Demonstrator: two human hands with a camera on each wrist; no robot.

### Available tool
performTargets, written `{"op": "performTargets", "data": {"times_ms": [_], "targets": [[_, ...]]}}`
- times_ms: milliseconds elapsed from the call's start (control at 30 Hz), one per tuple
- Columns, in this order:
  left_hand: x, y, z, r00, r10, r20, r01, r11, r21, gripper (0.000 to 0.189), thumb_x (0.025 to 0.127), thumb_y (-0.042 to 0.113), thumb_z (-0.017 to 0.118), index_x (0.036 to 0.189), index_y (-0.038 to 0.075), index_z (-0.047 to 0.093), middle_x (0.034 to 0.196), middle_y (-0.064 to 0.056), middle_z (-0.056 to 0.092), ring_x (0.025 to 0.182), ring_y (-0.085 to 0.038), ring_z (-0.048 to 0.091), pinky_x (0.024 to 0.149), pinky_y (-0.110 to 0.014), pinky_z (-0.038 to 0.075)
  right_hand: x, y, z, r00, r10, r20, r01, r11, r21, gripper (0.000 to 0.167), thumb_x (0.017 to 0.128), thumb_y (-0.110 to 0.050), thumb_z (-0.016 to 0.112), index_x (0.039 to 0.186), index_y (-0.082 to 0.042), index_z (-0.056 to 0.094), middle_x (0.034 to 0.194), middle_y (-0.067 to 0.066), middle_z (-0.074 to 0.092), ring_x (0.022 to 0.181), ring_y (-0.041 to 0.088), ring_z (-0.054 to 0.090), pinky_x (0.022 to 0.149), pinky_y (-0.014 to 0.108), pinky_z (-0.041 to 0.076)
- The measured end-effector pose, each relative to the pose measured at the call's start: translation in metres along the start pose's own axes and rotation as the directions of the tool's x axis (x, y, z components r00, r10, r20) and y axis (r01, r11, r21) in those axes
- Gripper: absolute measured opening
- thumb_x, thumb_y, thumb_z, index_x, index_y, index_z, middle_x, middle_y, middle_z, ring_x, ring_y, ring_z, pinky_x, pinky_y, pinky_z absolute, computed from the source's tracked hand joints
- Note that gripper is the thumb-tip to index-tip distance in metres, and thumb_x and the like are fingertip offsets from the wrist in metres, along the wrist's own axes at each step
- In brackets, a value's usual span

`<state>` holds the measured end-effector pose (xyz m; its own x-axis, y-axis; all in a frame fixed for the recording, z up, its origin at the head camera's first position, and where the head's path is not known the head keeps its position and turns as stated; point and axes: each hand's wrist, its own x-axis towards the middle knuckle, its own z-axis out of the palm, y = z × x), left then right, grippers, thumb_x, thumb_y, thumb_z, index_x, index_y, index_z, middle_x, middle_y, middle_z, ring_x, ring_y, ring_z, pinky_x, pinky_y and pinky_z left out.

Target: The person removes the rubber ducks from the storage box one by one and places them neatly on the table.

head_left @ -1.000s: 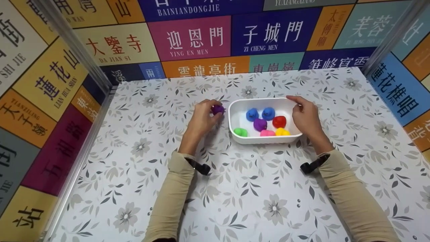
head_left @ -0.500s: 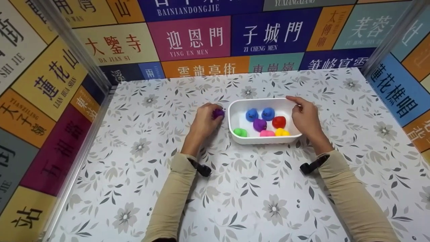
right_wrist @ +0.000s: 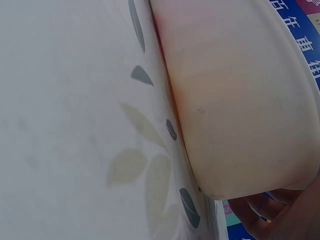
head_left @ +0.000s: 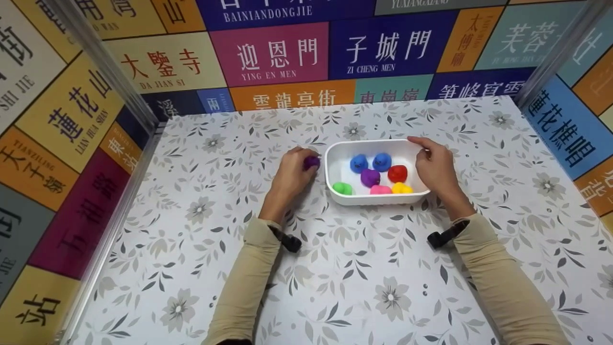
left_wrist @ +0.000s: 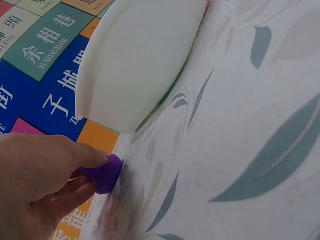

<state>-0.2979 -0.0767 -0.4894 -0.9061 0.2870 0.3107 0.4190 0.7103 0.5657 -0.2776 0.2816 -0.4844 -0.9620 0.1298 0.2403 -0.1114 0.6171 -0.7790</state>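
My left hand [head_left: 293, 173] pinches a small purple rubber duck [head_left: 312, 162] between thumb and fingers, just left of the white plastic bin [head_left: 378, 199]. In the left wrist view the purple duck [left_wrist: 104, 176] is right at the patterned tabletop, partly covered by the thumb. At the bin's right end, my right hand [head_left: 436, 165] grips the rim, one finger stretched along the far corner. Inside lie two blue ducks [head_left: 381, 162], a purple one [head_left: 370, 178], a red one [head_left: 397, 174], and green [head_left: 342, 188], pink [head_left: 381, 190] and yellow [head_left: 402, 188] ones by the near wall.
A white tabletop [head_left: 335, 278] with a grey leaf and flower print lies under everything. Colourful panels with large characters [head_left: 270, 55] stand behind and on both sides. Each wrist carries a black camera strap [head_left: 287, 239].
The left hand has shifted slightly right and toward the person, with the purple duck, mostly in the first half second. The right hand and the bin stay nearly where they were.
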Motion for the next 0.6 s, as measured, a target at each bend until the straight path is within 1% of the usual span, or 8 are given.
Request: {"op": "performTargets", "data": {"times_ms": [167,267,467,600], "targets": [[-0.001,0.004,-0.002,0.999,-0.054,0.008,0.053,0.998,0.034,0.031,0.096,0.013,0.08,0.127,0.012,0.078,0.131,-0.011,0.074,0.125,-0.029,0.068,0.111,-0.042,0.056,0.0,0.0,0.0,1.0,0.002,0.003,-0.002,1.0,0.008,0.052,0.104,-0.002,0.04,0.146,-0.015,0.07,0.147,0.012,0.069,0.1,0.025,0.06,0.072,0.018,0.042],[0.0,0.009,-0.007,0.998,-0.062,-0.001,0.062,0.998,0.031,0.033,0.096,0.014,0.079,0.129,0.014,0.077,0.135,-0.011,0.072,0.128,-0.03,0.066,0.112,-0.044,0.056,0.0,0.0,0.001,1.0,0.004,0.005,-0.004,1.0,0.007,0.052,0.104,-0.002,0.041,0.146,-0.016,0.07,0.147,0.012,0.069,0.099,0.025,0.06,0.071,0.018,0.041],[0.001,0.023,-0.016,1.0,-0.023,-0.018,0.023,1.0,0.012,0.035,0.096,0.014,0.078,0.132,0.014,0.076,0.139,-0.011,0.072,0.134,-0.031,0.063,0.116,-0.043,0.053,-0.001,-0.001,-0.001,1.0,0.015,0.013,-0.015,1.0,0.001,0.052,0.105,-0.003,0.041,0.147,-0.017,0.069,0.148,0.011,0.068,0.098,0.025,0.059,0.072,0.019,0.042],[0.002,0.033,-0.02,1.0,0.007,-0.013,-0.007,1.0,0.016,0.034,0.098,0.015,0.077,0.132,0.015,0.076,0.141,-0.01,0.071,0.133,-0.03,0.064,0.112,-0.042,0.055,-0.001,-0.001,-0.001,0.999,0.029,0.021,-0.029,1.0,0.002,0.051,0.106,-0.004,0.041,0.148,-0.017,0.068,0.15,0.01,0.067,0.1,0.026,0.059,0.073,0.02,0.042]]}}
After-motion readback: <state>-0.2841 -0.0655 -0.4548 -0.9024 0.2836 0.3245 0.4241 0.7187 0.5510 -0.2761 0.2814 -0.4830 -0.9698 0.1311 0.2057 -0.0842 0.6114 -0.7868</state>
